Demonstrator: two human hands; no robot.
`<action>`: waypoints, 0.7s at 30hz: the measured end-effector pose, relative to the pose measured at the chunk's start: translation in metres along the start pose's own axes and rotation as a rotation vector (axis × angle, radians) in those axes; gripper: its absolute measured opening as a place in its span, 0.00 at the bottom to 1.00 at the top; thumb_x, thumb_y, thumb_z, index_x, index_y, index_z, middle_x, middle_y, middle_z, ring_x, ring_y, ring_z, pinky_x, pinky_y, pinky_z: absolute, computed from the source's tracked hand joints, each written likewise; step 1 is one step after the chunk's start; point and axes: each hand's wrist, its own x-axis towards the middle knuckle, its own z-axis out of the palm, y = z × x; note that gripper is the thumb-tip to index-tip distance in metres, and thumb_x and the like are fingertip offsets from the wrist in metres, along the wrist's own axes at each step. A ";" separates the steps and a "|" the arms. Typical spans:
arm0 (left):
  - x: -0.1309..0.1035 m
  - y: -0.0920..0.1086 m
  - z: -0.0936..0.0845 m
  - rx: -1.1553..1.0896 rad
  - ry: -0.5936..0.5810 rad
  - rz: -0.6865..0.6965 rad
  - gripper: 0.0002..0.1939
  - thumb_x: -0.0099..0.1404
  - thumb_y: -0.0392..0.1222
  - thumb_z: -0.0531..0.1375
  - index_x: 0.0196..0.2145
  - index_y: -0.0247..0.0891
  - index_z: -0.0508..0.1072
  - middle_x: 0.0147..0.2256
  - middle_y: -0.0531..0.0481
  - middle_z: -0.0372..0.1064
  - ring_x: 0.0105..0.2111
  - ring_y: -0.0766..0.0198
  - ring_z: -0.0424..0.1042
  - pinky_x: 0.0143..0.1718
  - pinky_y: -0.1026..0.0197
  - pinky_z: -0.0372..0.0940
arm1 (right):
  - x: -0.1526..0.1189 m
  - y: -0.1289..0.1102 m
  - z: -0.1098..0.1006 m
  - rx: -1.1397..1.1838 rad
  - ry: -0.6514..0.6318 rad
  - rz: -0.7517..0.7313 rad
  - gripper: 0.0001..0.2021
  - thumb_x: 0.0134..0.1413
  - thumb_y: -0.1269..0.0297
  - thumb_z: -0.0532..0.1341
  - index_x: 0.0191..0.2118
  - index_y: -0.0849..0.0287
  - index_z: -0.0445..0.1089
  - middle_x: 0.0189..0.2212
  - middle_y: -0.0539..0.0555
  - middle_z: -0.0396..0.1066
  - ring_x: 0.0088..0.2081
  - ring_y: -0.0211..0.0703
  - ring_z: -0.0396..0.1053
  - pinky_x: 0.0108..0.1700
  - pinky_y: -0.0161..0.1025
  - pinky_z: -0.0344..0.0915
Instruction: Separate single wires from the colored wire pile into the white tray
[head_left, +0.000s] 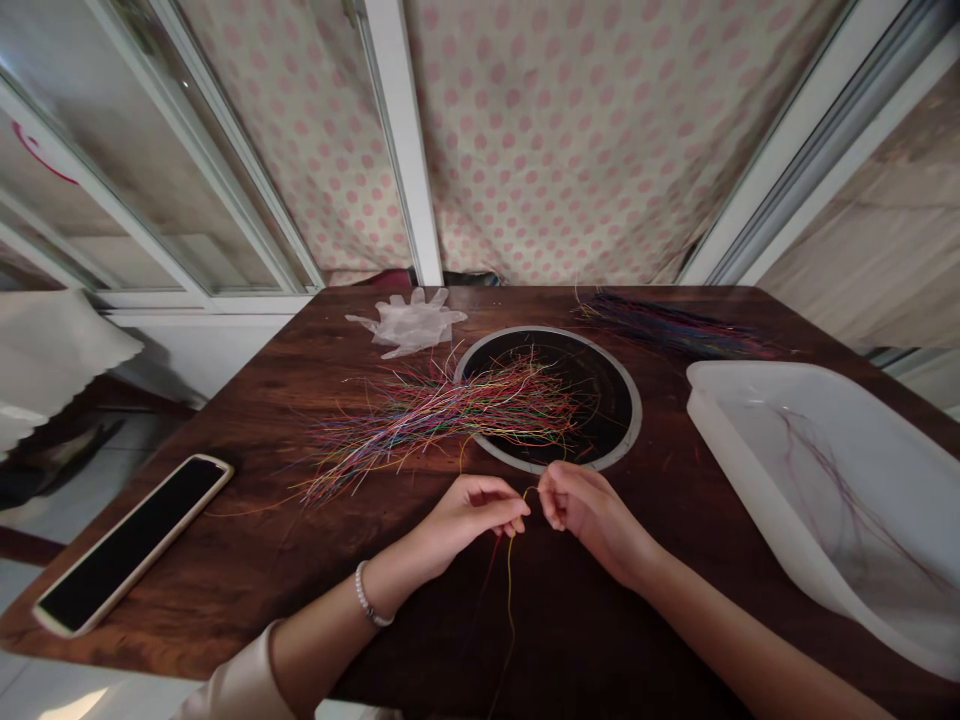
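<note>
Over the near part of the table, my left hand (474, 515) pinches a thin yellow wire (511, 590) between thumb and fingers. The wire dangles below it, and a dark red strand (491, 565) hangs alongside. Just to its right, my right hand (589, 510) is closed in a pinch at the wire's short upper end, which arcs across the small gap between the hands. Its exact grip point is partly hidden by the fingers. Beyond both hands lies a loose bundle of many-coloured thin wires (442, 405), partly over a round black plate with a grey rim (636, 400).
A white plastic tub (739, 480) with a few reddish wires stands at the right. Behind it lies a darker wire bundle (667, 325). A clear plastic glove (412, 322) rests at the back left, a phone (135, 545) at the left edge of the wooden table (262, 390).
</note>
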 end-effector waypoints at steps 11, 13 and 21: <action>-0.001 0.003 -0.003 -0.068 -0.062 -0.030 0.14 0.55 0.47 0.66 0.27 0.32 0.73 0.26 0.47 0.74 0.25 0.68 0.70 0.27 0.67 0.58 | -0.005 -0.002 0.003 -0.247 -0.098 -0.220 0.11 0.45 0.63 0.68 0.38 0.56 0.75 0.26 0.49 0.70 0.25 0.33 0.65 0.29 0.34 0.63; -0.002 0.003 -0.003 -0.065 -0.099 -0.033 0.12 0.56 0.46 0.65 0.28 0.32 0.72 0.25 0.48 0.74 0.24 0.68 0.71 0.26 0.67 0.57 | -0.005 -0.002 0.002 -0.313 -0.093 -0.283 0.08 0.46 0.65 0.67 0.36 0.56 0.76 0.26 0.49 0.71 0.25 0.34 0.66 0.29 0.34 0.65; -0.001 -0.001 -0.006 -0.081 -0.156 -0.059 0.10 0.57 0.43 0.64 0.27 0.33 0.70 0.21 0.52 0.71 0.20 0.71 0.68 0.22 0.69 0.55 | -0.005 -0.007 0.000 -0.712 0.020 -0.655 0.04 0.49 0.71 0.65 0.32 0.56 0.77 0.26 0.52 0.73 0.28 0.39 0.71 0.30 0.35 0.67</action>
